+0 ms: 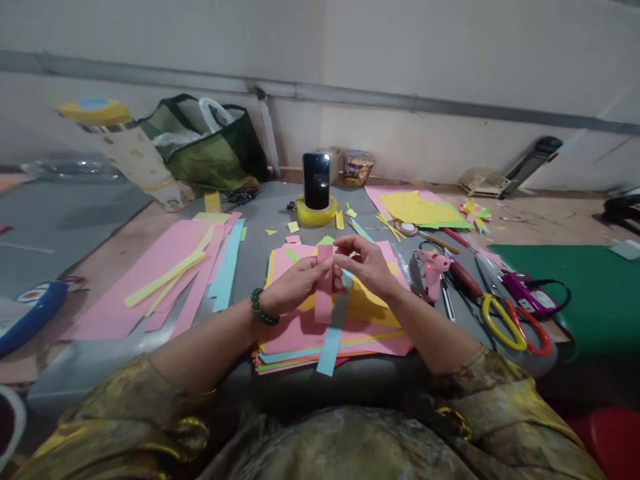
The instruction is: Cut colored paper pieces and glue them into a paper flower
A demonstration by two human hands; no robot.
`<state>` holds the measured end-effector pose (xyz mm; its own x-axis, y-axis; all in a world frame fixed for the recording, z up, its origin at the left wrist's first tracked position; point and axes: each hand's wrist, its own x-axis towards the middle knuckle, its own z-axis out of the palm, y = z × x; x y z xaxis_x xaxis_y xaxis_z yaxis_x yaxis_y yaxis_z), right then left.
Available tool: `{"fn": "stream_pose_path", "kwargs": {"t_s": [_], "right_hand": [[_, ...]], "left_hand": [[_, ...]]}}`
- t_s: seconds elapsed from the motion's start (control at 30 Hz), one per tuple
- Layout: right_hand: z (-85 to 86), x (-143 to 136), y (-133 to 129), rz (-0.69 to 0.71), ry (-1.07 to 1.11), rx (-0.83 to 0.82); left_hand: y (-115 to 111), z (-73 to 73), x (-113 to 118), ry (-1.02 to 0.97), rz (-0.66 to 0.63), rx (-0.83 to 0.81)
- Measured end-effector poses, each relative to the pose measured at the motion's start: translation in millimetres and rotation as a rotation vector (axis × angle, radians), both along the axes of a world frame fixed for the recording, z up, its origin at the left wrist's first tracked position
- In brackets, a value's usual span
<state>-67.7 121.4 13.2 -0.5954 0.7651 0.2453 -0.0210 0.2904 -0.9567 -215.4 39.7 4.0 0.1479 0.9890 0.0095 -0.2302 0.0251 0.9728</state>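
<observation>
A pink paper strip point(324, 303) hangs upright between my hands, over a stack of coloured paper point(290, 337). My left hand point(300, 283) is closed on the strip from the left, thumb on its front. Close beside it, my right hand point(365, 267) pinches at the strip's right edge near the top, its fingertips almost meeting my left thumb. A light blue strip point(335, 333) lies slanted on the stack just under my right hand, its lower end past the stack's front edge. Yellow sheets point(373, 307) show on the stack beneath my right wrist.
Pink sheets point(145, 273) with yellow and blue strips lie left. A phone point(317, 180) stands in a yellow tape roll point(317, 212) behind the stack. To the right are a pink glue gun point(434, 270), scissors point(520, 327) and a purple device point(533, 293). A green bag point(215, 150) and bottle point(137, 157) stand back left.
</observation>
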Motion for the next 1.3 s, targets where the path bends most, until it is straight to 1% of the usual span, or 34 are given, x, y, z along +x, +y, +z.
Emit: {"fn": "stream_pose_path", "kwargs": {"t_s": [0.1, 0.2, 0.5, 0.63, 0.87, 1.03, 1.1, 1.23, 1.3], "right_hand": [[-1.4, -2, -6, 0.118, 0.038, -0.122], [-3.2, -2, -8, 0.180, 0.089, -0.173], [-2.7, -3, -6, 0.152, 0.156, -0.148], [-3.5, -1, -7, 0.146, 0.131, -0.151], [-6.9, 0, -5, 0.096, 0.104, -0.081], [-9.5, -1, -3, 0.045, 0.099, -0.051], [-10.2, -1, -2, 0.010, 0.083, -0.028], [-9.6, 0, -1, -0.033, 0.050, 0.005], [-8.3, 0, 0, -0.067, 0.037, 0.019]], "left_hand": [[-3, -0.5, 3, 0.050, -0.111, -0.031], [-5, -0.7, 3, 0.024, -0.147, -0.089], [-4, -2.9, 1, 0.044, -0.162, -0.101], [-5, -1.2, 1, 0.034, -0.153, -0.118], [-5, -0.9, 0, 0.105, -0.149, -0.072], [-5, 2.8, 1, 0.162, -0.155, -0.036], [-5, 4.5, 1, 0.206, -0.127, 0.006], [-3, 5.0, -1, 0.316, 0.078, 0.075], [-2, 4.9, -3, 0.356, 0.117, 0.072]]}}
